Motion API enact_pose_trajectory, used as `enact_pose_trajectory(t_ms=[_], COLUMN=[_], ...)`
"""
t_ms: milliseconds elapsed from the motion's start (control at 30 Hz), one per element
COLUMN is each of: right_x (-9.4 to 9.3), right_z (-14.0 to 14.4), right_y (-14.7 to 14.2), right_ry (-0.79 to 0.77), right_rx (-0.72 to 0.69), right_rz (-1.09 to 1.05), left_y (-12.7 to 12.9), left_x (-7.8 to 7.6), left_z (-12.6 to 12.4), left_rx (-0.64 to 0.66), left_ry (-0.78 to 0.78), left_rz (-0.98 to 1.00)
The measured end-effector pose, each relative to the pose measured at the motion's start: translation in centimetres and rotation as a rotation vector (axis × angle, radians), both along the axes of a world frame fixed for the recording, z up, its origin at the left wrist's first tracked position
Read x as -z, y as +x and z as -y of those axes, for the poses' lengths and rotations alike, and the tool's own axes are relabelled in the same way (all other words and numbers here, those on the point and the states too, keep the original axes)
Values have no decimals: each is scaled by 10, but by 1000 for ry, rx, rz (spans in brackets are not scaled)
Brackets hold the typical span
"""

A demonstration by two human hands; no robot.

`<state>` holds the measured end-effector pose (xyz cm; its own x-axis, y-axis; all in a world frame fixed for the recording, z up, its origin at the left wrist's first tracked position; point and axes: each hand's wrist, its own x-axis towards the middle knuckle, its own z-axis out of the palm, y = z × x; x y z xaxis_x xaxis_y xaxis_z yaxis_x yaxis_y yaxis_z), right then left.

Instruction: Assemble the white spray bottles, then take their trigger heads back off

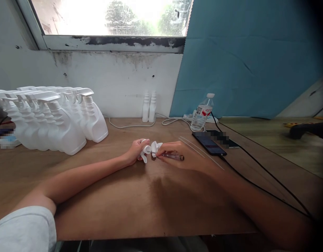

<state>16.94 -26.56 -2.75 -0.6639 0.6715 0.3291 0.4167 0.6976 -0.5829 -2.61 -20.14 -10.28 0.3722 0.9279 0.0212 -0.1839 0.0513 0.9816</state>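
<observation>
A white trigger sprayer head (146, 151) is gripped in the left hand (135, 151); beside it, the right hand (177, 154) is closed on a thin tool (173, 157), apparently mid-assembly; careful alignment is needed next.

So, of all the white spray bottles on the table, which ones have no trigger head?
The two small slim bottles standing together at the wall under the window; the big bottles at left all carry trigger heads.

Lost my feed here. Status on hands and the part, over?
Left hand gripping white sprayer head on table. Right hand holds thin tool at it. Phone and cables just right, not touching.
</observation>
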Motion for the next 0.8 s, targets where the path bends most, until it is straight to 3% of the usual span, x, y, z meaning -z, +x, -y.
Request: enact_pose_trajectory(t_ms=[133,367,533,700,800], right_x=[-1,28,38,46,51], right_z=[2,-5,-9,-5,-5], right_y=[-1,-5,-8,-16,-19], right_ry=[-29,82,3,348,464], right_rx=[-1,-37,-56,-82,-62], right_rz=[26,-86,-239,-127,-129], left_y=[0,-4,-6,-6,-6], left_x=[-2,-8,-11,-7,-6], left_z=[2,1,-1,-5,-6], left_rx=[18,-12,34,3,-13], left_ry=[-3,-52,-113,-133,-136], left_rz=[-28,-10,19,102,127])
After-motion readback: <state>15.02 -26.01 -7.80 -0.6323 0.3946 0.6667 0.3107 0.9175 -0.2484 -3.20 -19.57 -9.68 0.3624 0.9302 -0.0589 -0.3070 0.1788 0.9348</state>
